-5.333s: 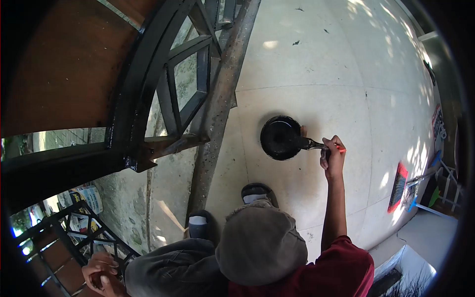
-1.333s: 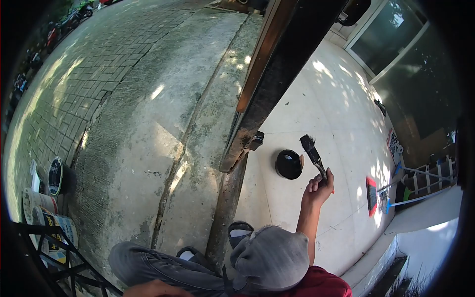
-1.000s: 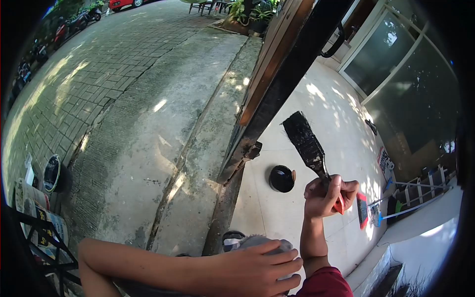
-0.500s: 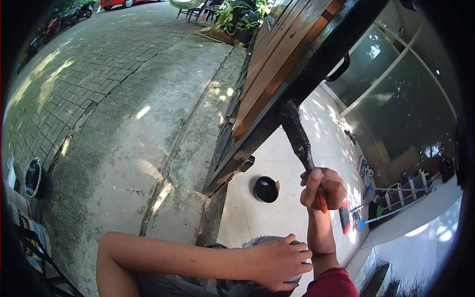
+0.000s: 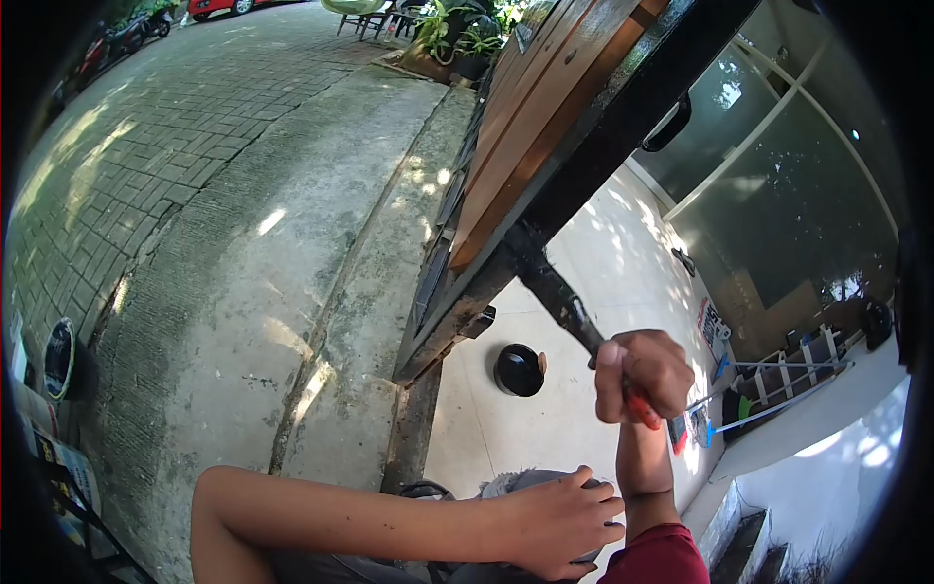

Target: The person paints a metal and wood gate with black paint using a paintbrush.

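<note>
My right hand [image 5: 647, 378] is closed around the handle of a paintbrush [image 5: 564, 304], whose red handle end sticks out below the fist. The dark bristles touch the edge of the gate's black metal frame [image 5: 623, 146], which leans diagonally across the view. Wooden slats [image 5: 520, 127] fill the gate beside that frame. My left hand [image 5: 569, 521] holds nothing and lies over my knee, its fingers a little apart. On the tiles below the brush stands a round black container [image 5: 519, 371] with something brown at its rim; its contents look dark.
A black gate handle [image 5: 669, 125] projects from the frame. To the left runs a concrete ramp [image 5: 282, 263] beside paving bricks. A dark bucket [image 5: 63, 358] stands at far left. Blue-and-white poles [image 5: 778, 399] and a glass-panelled wall [image 5: 778, 195] are at right.
The brush tip has moved down and left along the gate frame, while my right hand has shifted slightly right, so the brush slants more. My left hand stays on the knee.
</note>
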{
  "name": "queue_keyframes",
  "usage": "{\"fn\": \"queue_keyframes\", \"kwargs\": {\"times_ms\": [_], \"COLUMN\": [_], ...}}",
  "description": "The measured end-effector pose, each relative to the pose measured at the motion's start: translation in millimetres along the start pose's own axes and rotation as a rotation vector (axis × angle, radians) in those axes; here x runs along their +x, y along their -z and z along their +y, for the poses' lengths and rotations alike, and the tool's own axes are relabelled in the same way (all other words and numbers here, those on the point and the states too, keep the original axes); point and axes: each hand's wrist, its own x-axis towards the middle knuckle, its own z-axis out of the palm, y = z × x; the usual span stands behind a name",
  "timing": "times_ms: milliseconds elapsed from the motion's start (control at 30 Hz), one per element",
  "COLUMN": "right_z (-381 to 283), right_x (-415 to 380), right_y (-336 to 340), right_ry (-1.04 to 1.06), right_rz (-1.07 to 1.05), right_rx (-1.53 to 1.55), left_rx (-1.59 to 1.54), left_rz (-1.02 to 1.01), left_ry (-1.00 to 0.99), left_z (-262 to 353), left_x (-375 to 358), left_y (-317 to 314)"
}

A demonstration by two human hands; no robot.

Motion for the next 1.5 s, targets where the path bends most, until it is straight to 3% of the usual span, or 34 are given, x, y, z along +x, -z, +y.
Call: {"fn": "queue_keyframes", "kwargs": {"times_ms": [200,333,400,500,567,633,667,700,767,833,900,967,1033,1100,1167,1233,1300,1367,1433,1500], "right_z": [26,12,16,27,28,25,17,16,28,26,16,16,21,14,8,17,14,8,9,17], "right_x": [30,16,5,15,9,12,0,1,-11,-15,-7,-8,-17,-18,-20,-26,-28,-33,-40,-52], "right_y": [13,3,1,14,32,21,18,17,15,17,15,11,3,8,5,1,-4,-8,-7,-17], "right_ry": [0.129,0.155,0.127,0.156,0.068,0.223,0.177,0.151,0.134,0.029,0.136,0.112,0.020,0.086,0.039,0.092,0.035,0.078,0.045,0.009], "right_rz": [0.181,-0.146,-0.216,0.015,0.071,-0.005,-0.286,-0.256,0.076,0.070,-0.314,-0.287,0.101,-0.291,-0.326,-0.065,-0.127,-0.350,-0.252,-0.029], "right_rx": [-0.038,0.068,0.163,0.001,-0.070,-0.089,0.036,0.084,0.107,0.102,0.071,0.120,0.100,0.028,0.154,0.107,0.068,0.087,0.144,0.147], "left_rx": [0.010,0.011,0.018,0.011,0.008,-0.034,-0.027,-0.015,-0.014,0.014,0.008,0.002,-0.007,-0.002,0.003,0.005,0.013,0.034,-0.038,-0.051], "left_rz": [0.013,-0.089,-0.023,0.078,0.116,0.023,0.022,0.017,0.016,0.038,0.048,0.060,0.064,0.043,0.020,0.106,0.032,-0.055,0.082,0.081], "left_ry": [-0.018,0.016,-0.013,-0.053,-0.067,-0.027,-0.030,-0.043,-0.052,-0.062,-0.056,-0.047,-0.056,-0.044,-0.034,-0.069,-0.037,-0.010,-0.038,-0.036], "left_z": [1,-4,-3,-3,-4,-7,-6,-6,-6,-3,-3,-4,-3,-3,-4,-4,-2,-2,-4,-4], "left_x": [5,7,5,3,3,4,4,4,4,5,5,6,6,6,6,5,4,3,5,5], "left_y": [-3,-3,-6,-13,-15,-11,-10,-10,-12,-16,-16,-17,-16,-16,-16,-17,-14,-13,-16,-19]}}
